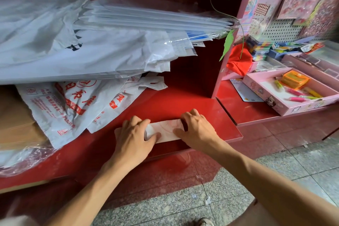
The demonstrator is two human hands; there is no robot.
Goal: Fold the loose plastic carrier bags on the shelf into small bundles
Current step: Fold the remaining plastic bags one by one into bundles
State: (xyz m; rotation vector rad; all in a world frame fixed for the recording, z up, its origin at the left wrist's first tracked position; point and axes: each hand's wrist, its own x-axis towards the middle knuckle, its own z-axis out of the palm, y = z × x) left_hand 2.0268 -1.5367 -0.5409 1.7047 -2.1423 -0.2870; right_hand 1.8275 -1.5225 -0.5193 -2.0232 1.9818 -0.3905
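Note:
A white carrier bag with red print, folded into a narrow flat strip (165,128), lies near the front edge of the red shelf (183,101). My left hand (134,134) presses flat on the strip's left end. My right hand (195,126) pinches the strip's right end, fingers curled over the fold. Loose white bags with red lettering (73,104) lie crumpled to the left, just beyond my left hand.
A tall pile of large white and clear plastic bags (82,42) fills the back left. Brown cardboard (16,121) sits at the far left. A pink tray of pens (291,93) and a stationery rack (293,14) stand at the right. Below is a tiled floor (229,189).

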